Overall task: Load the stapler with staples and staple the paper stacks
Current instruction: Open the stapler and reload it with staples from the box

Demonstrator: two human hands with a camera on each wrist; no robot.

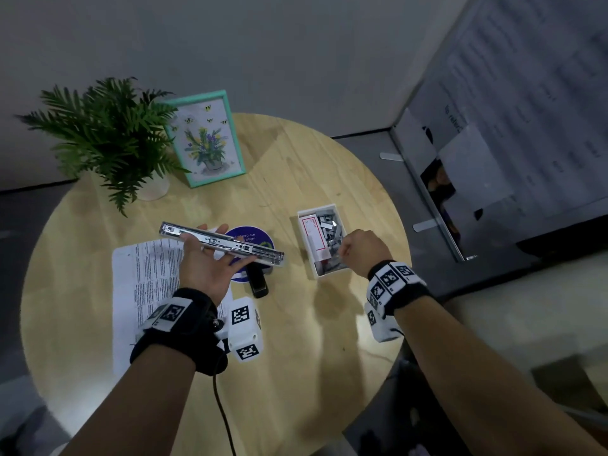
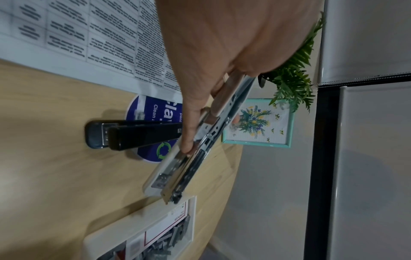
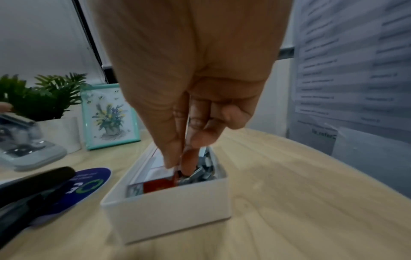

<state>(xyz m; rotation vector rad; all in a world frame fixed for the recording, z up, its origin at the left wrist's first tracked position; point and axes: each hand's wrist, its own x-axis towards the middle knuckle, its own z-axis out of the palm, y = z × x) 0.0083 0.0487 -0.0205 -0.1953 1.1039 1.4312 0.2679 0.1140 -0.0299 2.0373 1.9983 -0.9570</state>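
Observation:
My left hand lies palm up above the paper stack, fingers under a silver and white stapler swung open, thumb pressing its side. The left wrist view shows that stapler held tilted, with the thumb on its rail. A black stapler lies on the table beneath it. At the right stands a white box of loose staple strips. My right hand reaches into the box, thumb and forefinger pinching a strip.
A potted fern and a teal picture frame stand at the back of the round wooden table. A blue round sticker lies under the black stapler. A panel with printed sheets rises at the right.

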